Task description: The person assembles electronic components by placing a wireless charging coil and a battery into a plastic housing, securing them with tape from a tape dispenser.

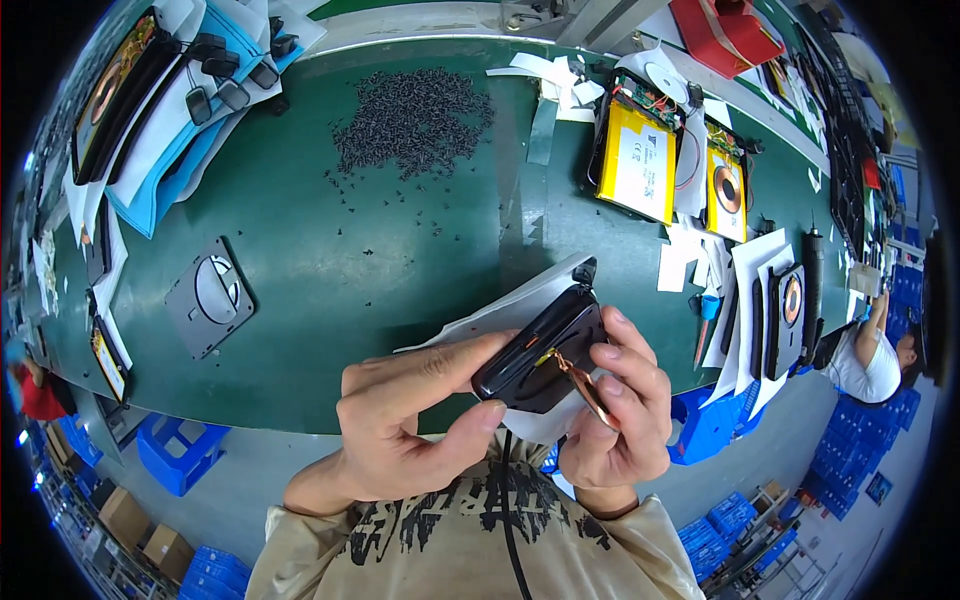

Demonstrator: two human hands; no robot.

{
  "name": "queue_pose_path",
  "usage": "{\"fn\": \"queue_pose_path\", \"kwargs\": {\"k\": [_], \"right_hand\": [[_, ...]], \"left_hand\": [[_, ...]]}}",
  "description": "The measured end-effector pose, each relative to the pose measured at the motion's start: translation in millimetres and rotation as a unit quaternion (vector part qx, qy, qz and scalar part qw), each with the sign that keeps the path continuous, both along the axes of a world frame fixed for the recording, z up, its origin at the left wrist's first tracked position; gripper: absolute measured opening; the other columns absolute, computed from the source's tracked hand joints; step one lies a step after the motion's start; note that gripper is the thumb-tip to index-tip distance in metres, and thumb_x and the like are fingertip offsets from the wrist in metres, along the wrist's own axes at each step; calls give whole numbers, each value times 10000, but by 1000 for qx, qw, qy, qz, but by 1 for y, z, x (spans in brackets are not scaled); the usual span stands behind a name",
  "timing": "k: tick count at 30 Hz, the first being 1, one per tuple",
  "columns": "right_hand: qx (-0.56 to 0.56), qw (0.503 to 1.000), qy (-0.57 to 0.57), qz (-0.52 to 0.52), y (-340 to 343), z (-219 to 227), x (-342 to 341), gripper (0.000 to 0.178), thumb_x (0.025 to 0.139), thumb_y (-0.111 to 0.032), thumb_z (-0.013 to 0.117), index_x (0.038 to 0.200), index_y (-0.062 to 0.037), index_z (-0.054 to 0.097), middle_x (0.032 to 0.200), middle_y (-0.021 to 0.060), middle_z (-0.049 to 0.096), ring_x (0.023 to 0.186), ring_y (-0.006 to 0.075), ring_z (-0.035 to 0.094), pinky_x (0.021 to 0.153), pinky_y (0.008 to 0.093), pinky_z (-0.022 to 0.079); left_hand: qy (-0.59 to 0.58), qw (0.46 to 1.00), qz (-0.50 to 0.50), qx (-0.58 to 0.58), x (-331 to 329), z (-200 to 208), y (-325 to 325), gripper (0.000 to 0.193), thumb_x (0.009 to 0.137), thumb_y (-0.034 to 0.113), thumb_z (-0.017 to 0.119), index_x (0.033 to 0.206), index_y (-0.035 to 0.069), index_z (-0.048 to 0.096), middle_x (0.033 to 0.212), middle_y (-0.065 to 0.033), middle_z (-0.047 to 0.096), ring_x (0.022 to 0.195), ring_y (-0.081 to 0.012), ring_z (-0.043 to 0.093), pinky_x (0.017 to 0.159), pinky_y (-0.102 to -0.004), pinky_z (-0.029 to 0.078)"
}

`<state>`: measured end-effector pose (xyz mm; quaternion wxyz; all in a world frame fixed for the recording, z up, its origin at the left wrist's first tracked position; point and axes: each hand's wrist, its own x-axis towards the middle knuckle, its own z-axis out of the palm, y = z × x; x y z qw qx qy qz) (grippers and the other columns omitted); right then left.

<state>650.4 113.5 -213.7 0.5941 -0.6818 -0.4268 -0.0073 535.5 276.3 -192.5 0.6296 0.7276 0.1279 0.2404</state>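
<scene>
My left hand (425,405) is closed on a black power bank case (545,350), its thumb on the near edge and its fingers along the far side. The case is tilted above the table's front edge. A copper wire coil (588,392), seen nearly edge-on, hangs off it by its leads, with a bit of yellow at the joint. My right hand (625,405) pinches this coil, its upper fingers close to the case's right end. Behind and beneath the case shows a white sheet (500,305); I cannot tell what holds it.
A heap of small black screws (415,120) lies at the back of the green table (300,280). Opened units with yellow battery packs (640,155) stand back right. At left are a grey plate (210,298) and stacked cases; a screwdriver (812,290) lies right.
</scene>
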Motion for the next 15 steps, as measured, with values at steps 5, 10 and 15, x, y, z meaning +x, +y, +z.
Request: {"fn": "queue_pose_path", "kwargs": {"k": [5,10,15], "right_hand": [[17,1000,1,14,-2,-1,1,137,935,-90,642,1004,23,675,1038,222,688,1136,512,612,952,540,526],[-46,998,-38,27,-7,2,0,233,987,-223,620,1107,-24,600,986,207,662,1131,514,603,976,584,492],[-18,998,-46,25,-4,-4,1,219,944,-189,666,1078,-19,632,985,189,683,1131,499,608,971,564,501]], "left_hand": [[9,999,24,31,3,1,-3,438,766,-16,713,1180,-140,643,1020,-227,731,824,-224,749,738,-288,590],[30,999,29,3,4,1,-5,444,792,45,713,1181,-154,634,1013,-232,728,843,-225,743,773,-293,580],[-7,999,37,4,11,1,-6,452,805,79,709,1177,-165,631,973,-238,733,831,-207,741,787,-288,571]]}}
